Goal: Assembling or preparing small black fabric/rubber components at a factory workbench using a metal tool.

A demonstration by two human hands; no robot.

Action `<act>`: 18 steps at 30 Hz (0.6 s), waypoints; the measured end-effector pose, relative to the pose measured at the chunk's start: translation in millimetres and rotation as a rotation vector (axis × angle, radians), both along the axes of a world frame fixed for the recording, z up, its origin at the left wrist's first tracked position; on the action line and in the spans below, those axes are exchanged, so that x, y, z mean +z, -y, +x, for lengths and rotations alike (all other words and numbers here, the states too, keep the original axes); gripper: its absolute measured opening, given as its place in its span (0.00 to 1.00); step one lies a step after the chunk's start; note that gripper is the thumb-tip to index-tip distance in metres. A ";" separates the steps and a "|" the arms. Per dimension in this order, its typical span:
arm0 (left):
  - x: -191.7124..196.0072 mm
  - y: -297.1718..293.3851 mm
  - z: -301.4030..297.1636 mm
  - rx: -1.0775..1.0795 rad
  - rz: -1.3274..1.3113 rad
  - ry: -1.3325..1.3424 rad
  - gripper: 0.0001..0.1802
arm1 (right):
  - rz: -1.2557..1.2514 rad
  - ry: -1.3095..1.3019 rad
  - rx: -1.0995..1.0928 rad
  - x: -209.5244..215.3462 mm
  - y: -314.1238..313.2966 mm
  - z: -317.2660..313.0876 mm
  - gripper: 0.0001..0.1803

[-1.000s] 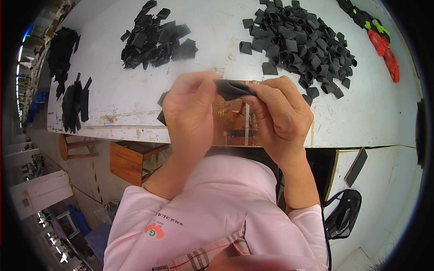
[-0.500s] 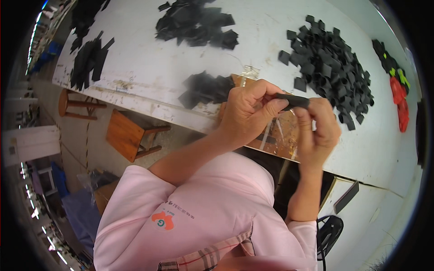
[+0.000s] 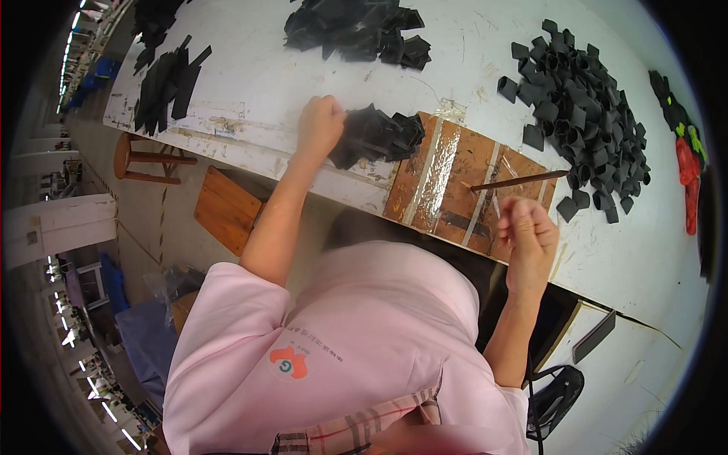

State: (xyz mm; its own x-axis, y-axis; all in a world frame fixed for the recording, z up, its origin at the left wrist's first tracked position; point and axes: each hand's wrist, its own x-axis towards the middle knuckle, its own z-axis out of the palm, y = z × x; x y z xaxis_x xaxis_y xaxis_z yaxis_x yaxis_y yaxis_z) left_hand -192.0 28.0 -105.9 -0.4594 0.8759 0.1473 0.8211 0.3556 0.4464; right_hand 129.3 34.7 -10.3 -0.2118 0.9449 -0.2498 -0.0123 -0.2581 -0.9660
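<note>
We see L hand curled tight, knuckles up, pressed against small stack of black folded pieces sitting just left of brown taped board at table's near edge; can't tell if fingers actually pinch a piece. R hand over board's right end, fingers closed in loose fist, nothing visible in it. Thin dark stick lies on board, just above R hand. Big pile of black loops beyond board, to right. Another black heap beyond stack, far side.

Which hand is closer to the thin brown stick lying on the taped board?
The right hand. It hovers just below the stick, with fingers curled. The left hand is far over, pressed against a small pile of black pieces beyond the board.
</note>
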 end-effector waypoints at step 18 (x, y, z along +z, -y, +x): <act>97.7 36.8 131.8 -0.218 -0.296 2.096 0.06 | 0.754 0.123 0.159 8.7 11.4 -24.9 0.11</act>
